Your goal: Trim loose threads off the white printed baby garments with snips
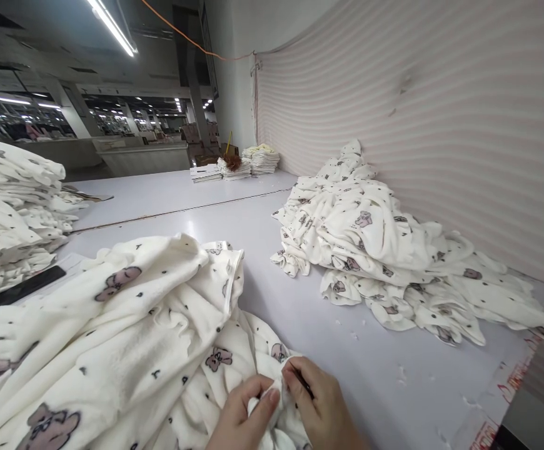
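A soft white garment or cloth [159, 325] printed with brownish-pink cartoon animals and small dark marks lies in folds before me. My left hand [248, 409] pinches a bit of its edge between thumb and fingers. Right beside it, my right hand [321, 400] is closed, its fingertips at the same edge. A thin dark tool [304, 382] shows between the right thumb and fingers; most of it is hidden, so its kind is unclear. The pinched spot lies low in the view, right of centre.
A loose heap of the same printed cloth [370, 231] lies on the right by a striped curtain [417, 94]. Another white pile [9, 212] stands at left, near a flat black object [23, 287]. Folded stacks [260, 160] sit at the table's [159, 222] far end.
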`<state>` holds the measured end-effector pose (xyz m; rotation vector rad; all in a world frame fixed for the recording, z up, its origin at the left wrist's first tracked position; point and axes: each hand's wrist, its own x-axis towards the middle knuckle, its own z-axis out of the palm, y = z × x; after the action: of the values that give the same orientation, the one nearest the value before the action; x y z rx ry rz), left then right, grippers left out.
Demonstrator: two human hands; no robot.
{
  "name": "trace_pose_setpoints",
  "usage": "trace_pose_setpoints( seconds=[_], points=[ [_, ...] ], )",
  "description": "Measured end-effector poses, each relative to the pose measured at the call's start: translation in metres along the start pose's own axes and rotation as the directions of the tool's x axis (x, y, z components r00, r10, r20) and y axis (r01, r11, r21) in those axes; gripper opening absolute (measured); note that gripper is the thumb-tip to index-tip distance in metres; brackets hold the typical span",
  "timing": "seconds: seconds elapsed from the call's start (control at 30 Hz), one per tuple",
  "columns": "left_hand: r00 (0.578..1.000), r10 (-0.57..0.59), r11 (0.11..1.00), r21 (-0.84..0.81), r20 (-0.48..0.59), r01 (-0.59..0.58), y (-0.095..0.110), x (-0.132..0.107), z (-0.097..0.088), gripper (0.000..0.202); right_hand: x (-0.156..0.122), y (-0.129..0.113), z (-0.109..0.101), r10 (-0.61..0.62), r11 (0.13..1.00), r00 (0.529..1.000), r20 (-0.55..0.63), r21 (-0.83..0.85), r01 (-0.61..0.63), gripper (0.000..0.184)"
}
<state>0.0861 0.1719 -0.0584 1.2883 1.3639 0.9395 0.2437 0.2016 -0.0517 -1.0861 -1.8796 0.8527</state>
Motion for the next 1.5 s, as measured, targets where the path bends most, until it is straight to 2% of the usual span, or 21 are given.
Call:
trace_pose_setpoints(
  seconds=[0.1, 0.2, 0.33, 0.53, 0.67, 0.83, 0.93, 1.07, 1.13, 1.27, 1.5],
  points=[
    [0.999, 0.048, 0.996, 0.069, -0.013, -0.047, -0.004, 0.001, 0.002, 0.037, 0.003, 0.0, 0.005, 0.092, 0.996, 0.995, -0.046, 0.021, -0.091, 0.022],
    [0.999, 0.024, 1.0, -0.003, -0.027, -0.025, -0.006, 0.001, 0.002, 0.036, 0.002, -0.003, -0.001, 0.16, 0.985, 0.987, -0.018, 0.076, -0.158, 0.017],
    [0.998, -0.005, 0.996, -0.086, -0.057, 0.0, -0.004, 0.0, 0.003, 0.036, -0.008, -0.003, -0.012, 0.128, 0.99, 0.992, 0.01, 0.056, -0.129, 0.016],
    [0.992, 0.104, 0.991, 0.096, -0.064, -0.098, -0.001, -0.004, 0.006, 0.035, -0.012, -0.008, -0.012, 0.143, 0.989, 0.987, 0.074, -0.034, -0.141, 0.016],
    [0.981, 0.129, 0.976, 0.192, -0.145, -0.1, -0.008, -0.005, 0.007, 0.036, -0.008, -0.012, -0.013, 0.158, 0.987, 0.983, 0.091, -0.011, -0.158, 0.013],
    [0.96, 0.254, 0.934, 0.288, -0.119, -0.212, -0.007, -0.007, 0.006, 0.024, -0.011, -0.008, -0.015, 0.23, 0.968, 0.97, 0.077, 0.081, -0.236, 0.018],
    [0.94, 0.315, 0.918, 0.292, -0.131, -0.267, -0.003, -0.009, 0.008, 0.021, -0.016, -0.007, -0.016, 0.248, 0.96, 0.965, 0.082, 0.111, -0.256, 0.015],
    [0.944, 0.285, 0.947, 0.197, -0.164, -0.252, 0.0, -0.011, 0.011, 0.021, -0.018, -0.011, -0.017, 0.22, 0.975, 0.972, 0.08, 0.007, -0.221, 0.01],
    [0.944, 0.288, 0.949, 0.179, -0.159, -0.26, 0.0, -0.011, 0.012, 0.02, -0.016, -0.013, -0.017, 0.218, 0.976, 0.974, 0.069, 0.008, -0.219, 0.01],
    [0.939, 0.316, 0.933, 0.224, -0.139, -0.281, -0.003, -0.01, 0.011, 0.02, -0.012, -0.014, -0.018, 0.251, 0.959, 0.961, 0.119, 0.103, -0.263, 0.013],
    [0.91, 0.397, 0.864, 0.383, -0.122, -0.326, -0.013, -0.009, 0.01, 0.019, -0.014, -0.01, -0.021, 0.303, 0.943, 0.946, 0.111, 0.11, -0.315, 0.021]
  ],
)
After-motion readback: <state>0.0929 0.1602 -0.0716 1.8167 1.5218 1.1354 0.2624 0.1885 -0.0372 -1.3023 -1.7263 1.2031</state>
